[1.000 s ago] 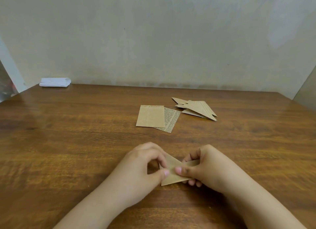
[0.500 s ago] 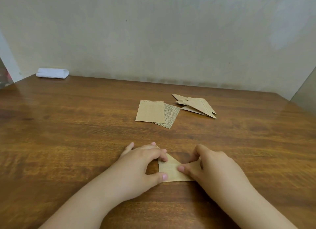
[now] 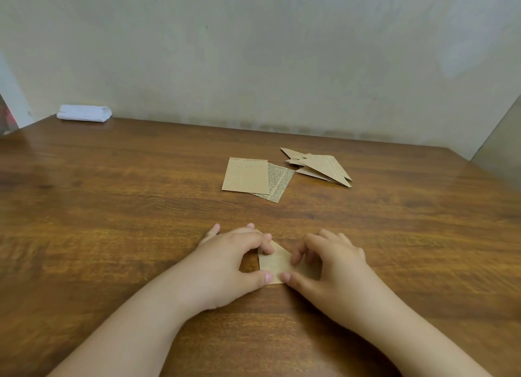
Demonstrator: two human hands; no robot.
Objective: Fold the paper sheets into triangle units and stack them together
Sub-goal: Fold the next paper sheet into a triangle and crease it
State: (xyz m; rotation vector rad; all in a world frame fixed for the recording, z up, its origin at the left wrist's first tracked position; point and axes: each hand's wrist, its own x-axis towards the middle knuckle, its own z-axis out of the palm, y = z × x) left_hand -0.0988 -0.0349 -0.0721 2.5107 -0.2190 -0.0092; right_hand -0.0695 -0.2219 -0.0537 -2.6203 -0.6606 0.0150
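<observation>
Nearest the camera, a small tan folded paper lies flat on the wooden table, roughly triangular, its peak pointing away toward the wall and its long edge running left to right along the near side. The left hand has its grip clamped on the left part of the piece: the curled forefinger presses the upper edge and the thumb pins the near edge. The right hand bends its fingers down on the right part, thumb tip at the near edge beside the left thumb, its grip closed on the paper too. Against the picture half a second back, the right fingers have spread further over the right flap, covering more of it, and the piece sits flatter. Farther off, two flat paper sheets overlap, one plain tan, one printed. Just right of them lies a pile of finished triangle units, tips pointing right. At the far left corner sits a folded white cloth.
</observation>
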